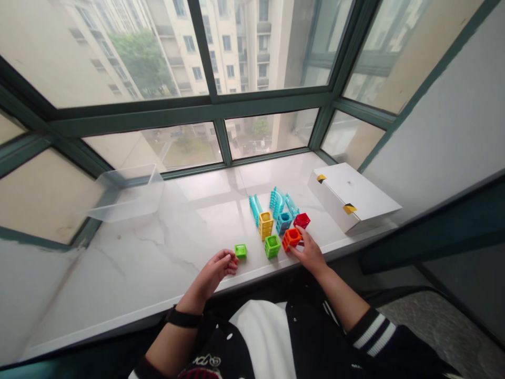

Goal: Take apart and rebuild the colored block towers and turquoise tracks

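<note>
My right hand (pixel 310 252) has its thumb and fingers around an orange toy block (pixel 291 238) with a round opening in its top. My left hand (pixel 219 267) is closed with curled fingers at the counter's front; a speck of red shows at its fingertips, too small to name. Right beside those fingertips sits a small green block (pixel 240 251). Between the two hands stands a taller green block (pixel 272 247), with a yellow block stack (pixel 265 226) behind it. A blue block (pixel 283 224) and a red block (pixel 302 220) stand just beyond the orange one.
Blue translucent track pieces (pixel 277 200) lie behind the blocks. At the right is a white box (pixel 353 192) with yellow-and-black tabs. A clear plastic bin (pixel 126 197) stands at the far left by the window. The white marble-patterned counter (pixel 158 263) ends at a front edge near my body.
</note>
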### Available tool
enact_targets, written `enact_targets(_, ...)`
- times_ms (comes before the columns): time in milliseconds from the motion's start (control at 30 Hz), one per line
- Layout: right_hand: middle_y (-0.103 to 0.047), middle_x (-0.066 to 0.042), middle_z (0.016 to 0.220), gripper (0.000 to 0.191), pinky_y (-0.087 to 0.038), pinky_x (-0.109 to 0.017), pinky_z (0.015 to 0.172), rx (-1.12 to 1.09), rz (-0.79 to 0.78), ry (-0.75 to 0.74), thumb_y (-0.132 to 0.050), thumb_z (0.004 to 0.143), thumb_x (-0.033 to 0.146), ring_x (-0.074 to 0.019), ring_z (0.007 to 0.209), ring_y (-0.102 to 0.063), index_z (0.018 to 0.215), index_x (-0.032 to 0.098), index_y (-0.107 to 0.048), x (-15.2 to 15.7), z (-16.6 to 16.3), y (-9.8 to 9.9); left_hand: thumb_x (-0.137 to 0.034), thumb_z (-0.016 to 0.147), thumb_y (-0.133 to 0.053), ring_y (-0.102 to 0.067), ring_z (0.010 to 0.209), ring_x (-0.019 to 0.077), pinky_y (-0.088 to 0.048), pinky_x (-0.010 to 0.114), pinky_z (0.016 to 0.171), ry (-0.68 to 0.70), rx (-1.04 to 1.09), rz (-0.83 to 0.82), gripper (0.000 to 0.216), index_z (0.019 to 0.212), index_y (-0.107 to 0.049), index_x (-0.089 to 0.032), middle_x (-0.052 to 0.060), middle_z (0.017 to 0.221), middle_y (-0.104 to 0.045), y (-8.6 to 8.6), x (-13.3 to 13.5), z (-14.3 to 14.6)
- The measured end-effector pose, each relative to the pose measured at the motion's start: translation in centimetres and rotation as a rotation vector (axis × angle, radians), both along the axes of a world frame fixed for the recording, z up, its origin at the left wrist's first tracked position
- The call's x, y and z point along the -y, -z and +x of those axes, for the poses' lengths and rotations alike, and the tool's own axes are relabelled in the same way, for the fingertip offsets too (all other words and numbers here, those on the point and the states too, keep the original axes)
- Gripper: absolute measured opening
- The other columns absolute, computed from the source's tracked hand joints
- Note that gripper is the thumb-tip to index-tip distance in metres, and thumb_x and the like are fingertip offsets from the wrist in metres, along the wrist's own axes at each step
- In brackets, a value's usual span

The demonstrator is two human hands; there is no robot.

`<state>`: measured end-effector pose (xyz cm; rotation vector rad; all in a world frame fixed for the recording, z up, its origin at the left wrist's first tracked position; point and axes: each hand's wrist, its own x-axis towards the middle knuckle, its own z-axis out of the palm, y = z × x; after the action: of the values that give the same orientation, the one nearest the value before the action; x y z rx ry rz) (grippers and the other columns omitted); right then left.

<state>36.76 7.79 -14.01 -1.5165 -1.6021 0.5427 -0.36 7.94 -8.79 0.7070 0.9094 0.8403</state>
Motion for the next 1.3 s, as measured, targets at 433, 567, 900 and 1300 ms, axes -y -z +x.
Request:
enact_targets(433, -0.063, -0.015, 0.144, 0.059, -0.045, -0.062, 0.119, 0.262, 0.33, 0.005, -0.068, 0.096, 0.036, -0.0359, 0.137, -0.056, 0.152, 0.025, -0.053, 0.5, 0.1, -5.1, -0.047, 0.071, -0.09, -0.069, 0.083, 0.0163, -0.057, 0.029, 0.073, -0.35, -0.185, 0.036, 0.048, 0.104, -0.069, -0.018, 0.007, 0.103, -0.074, 3.1, 1.4, -3.1)
enact_targets(567, -0.066, -0.01, 0.144, 0.039, -0.04, -0.061, 0.123, 0.401, 0.327, -0.183, -0.067, 0.096, 0.029, -0.0351, 0.141, -0.053, 0.134, 0.027, -0.07, -0.2, -1.9, -7.3, -0.053, 0.076, -0.083, -0.071, 0.102, 0.0238, -0.056, 0.038, 0.092, -0.341, -0.425, 0.231, 0.046, 0.105, -0.07, -0.02, 0.009, 0.108, -0.075, 4.2, 1.4, -3.1)
enact_targets(900, -0.075, -0.003, 0.131, 0.016, -0.02, -0.072, 0.127, 0.543, 0.231, -0.346, -0.072, 0.095, 0.024, -0.0344, 0.134, -0.059, 0.107, 0.031, -0.08, -1.3, -3.7, -6.1, -0.06, 0.082, -0.073, -0.071, 0.112, 0.0293, -0.056, 0.046, 0.1, -0.229, -0.605, 0.35, 0.046, 0.107, -0.07, -0.022, 0.011, 0.116, -0.076, 3.8, 2.0, -2.9)
enact_targets(1300, -0.076, -0.003, 0.129, 0.01, -0.017, -0.071, 0.128, 0.488, 0.213, -0.337, -0.072, 0.096, 0.026, -0.0326, 0.13, -0.062, 0.096, 0.03, -0.081, -1.2, -4.1, -6.1, -0.058, 0.083, -0.068, -0.072, 0.111, 0.0293, -0.056, 0.046, 0.101, -0.194, -0.643, 0.342, 0.043, 0.106, -0.069, -0.022, 0.011, 0.115, -0.077, 4.0, 2.0, -2.4)
